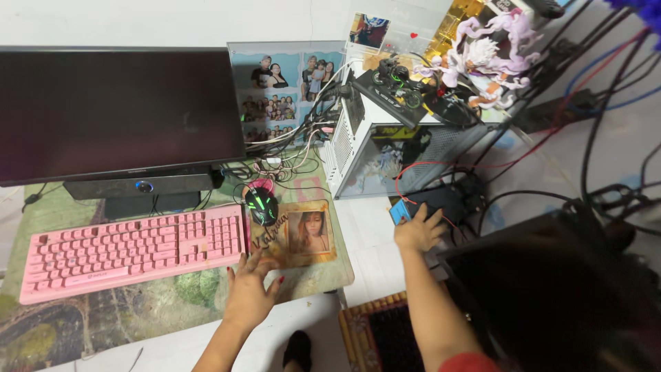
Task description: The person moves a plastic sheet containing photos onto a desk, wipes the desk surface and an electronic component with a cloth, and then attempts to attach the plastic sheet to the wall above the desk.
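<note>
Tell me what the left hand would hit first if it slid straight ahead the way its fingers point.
The left hand rests at the near edge of the photo mouse pad, fingers pointing away from the person. Sliding on, it would likely reach the black mouse first, though the pink keyboard lies close on its left.

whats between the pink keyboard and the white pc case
In the head view, a black mouse with green lights sits on a photo-printed mouse pad between the pink keyboard and the white PC case.
</note>
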